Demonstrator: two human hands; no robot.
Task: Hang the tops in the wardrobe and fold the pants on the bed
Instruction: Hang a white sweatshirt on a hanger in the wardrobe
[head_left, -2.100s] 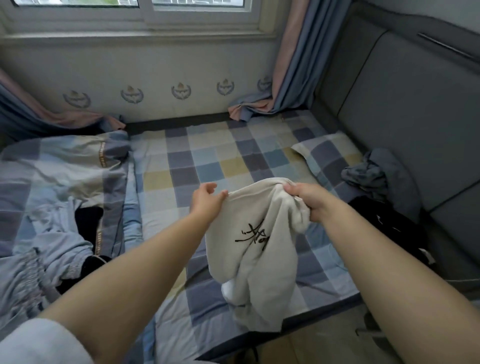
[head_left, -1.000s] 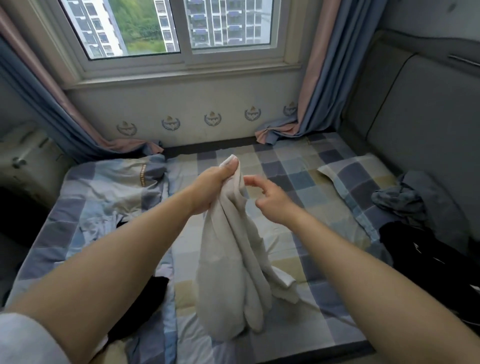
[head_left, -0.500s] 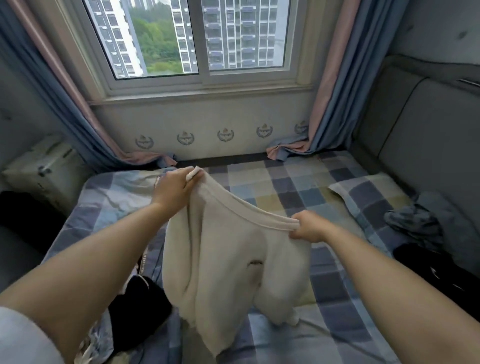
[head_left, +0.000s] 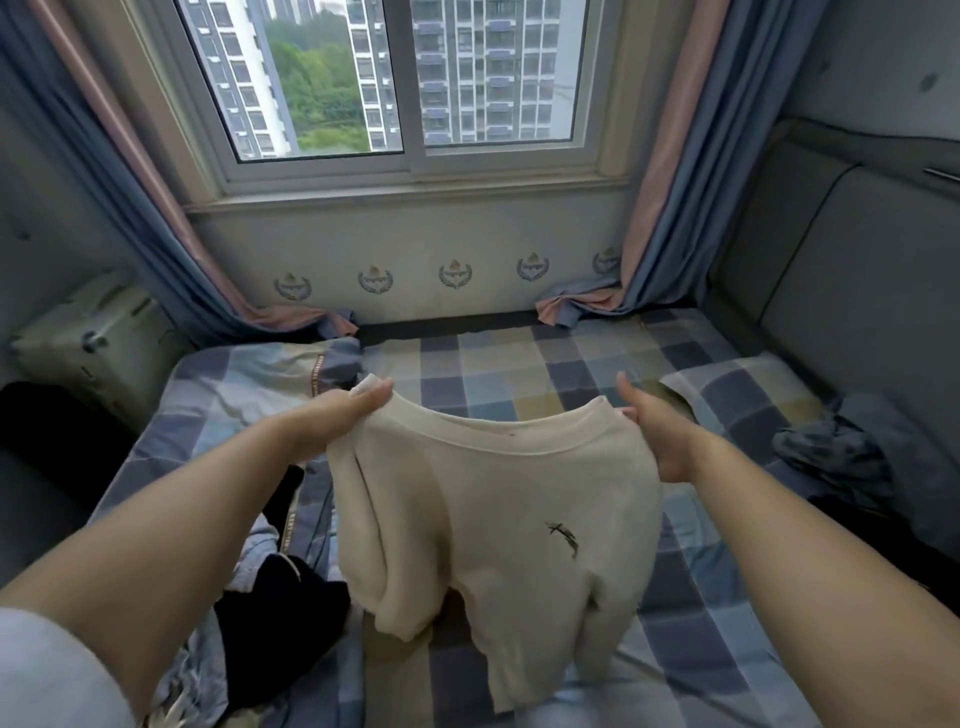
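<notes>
A cream top (head_left: 498, 509) with a small black mark on its chest hangs spread out above the checked bed (head_left: 519, 374). My left hand (head_left: 337, 421) grips its left shoulder. My right hand (head_left: 654, 431) holds the right shoulder, thumb up, fingers behind the cloth. The neckline sags between both hands. The lower hem hangs down over the bedsheet. A black garment (head_left: 280, 618) lies on the bed at lower left, beside light blue clothing (head_left: 249, 551). No wardrobe is in view.
A crumpled grey-blue garment (head_left: 836, 452) and a dark one (head_left: 852, 504) lie at the right by the checked pillow (head_left: 737, 389). A grey padded headboard (head_left: 841, 260) stands on the right. A pale suitcase (head_left: 93, 338) sits at the left. Window and curtains are ahead.
The top has gone from bunched in my left hand to spread between both hands by its shoulders. My right hand took hold again, and my view lifted toward the window.
</notes>
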